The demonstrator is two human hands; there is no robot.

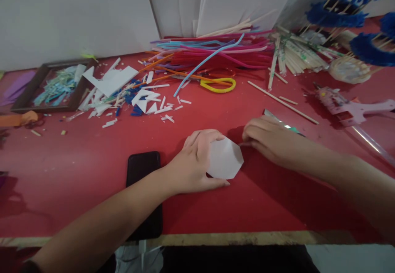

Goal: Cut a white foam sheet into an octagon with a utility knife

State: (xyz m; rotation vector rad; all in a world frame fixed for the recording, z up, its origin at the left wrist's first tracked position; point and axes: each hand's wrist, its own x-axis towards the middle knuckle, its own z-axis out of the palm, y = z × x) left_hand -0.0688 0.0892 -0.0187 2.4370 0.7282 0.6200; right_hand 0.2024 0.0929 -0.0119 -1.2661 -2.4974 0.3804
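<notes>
A white many-sided piece of paper or card (227, 157) lies in front of me on the red table. My left hand (199, 153) grips it from the left, with the thumb along the near edge and the fingers over the far edge. Just right of the piece, my right hand (265, 139) is closed with its fingertips bent together, close to the card's right corner. What those fingers hold, if anything, is hidden. Behind the right hand lies a cutter knife (285, 126) with a silver blade part and a greenish handle, partly covered by the hand.
A black phone (143, 166) lies beside my left forearm. Farther back are white paper scraps (112, 79), yellow-handled scissors (218, 85), a pile of pipe cleaners (216, 54) and wooden sticks (290, 54). A pink glue gun (348, 104) sits right, a brown frame (29, 87) left.
</notes>
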